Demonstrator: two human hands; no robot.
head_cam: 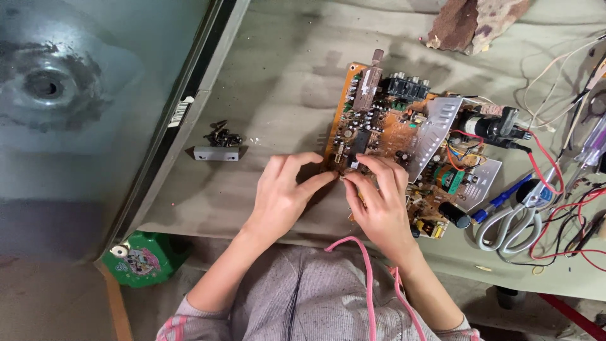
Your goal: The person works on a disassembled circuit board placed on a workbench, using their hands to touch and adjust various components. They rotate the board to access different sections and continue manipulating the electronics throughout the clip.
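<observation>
An orange circuit board [385, 126] crowded with components, metal heat sinks and a black transformer lies on the grey-green cloth of the table [284, 82]. My left hand [284, 192] and my right hand [379, 199] meet at the board's near-left edge. The fingertips of both hands pinch at a small part there, too small to make out. Both thumbs and forefingers are closed together on that spot.
A large grey picture tube [69, 95] fills the left side. A pile of dark screws [222, 136] sits by a small grey bracket [216, 153]. Grey-handled scissors [514, 221], a blue-handled tool [502, 199] and red wires [568, 221] lie to the right. A green tin [142, 257] stands below the table.
</observation>
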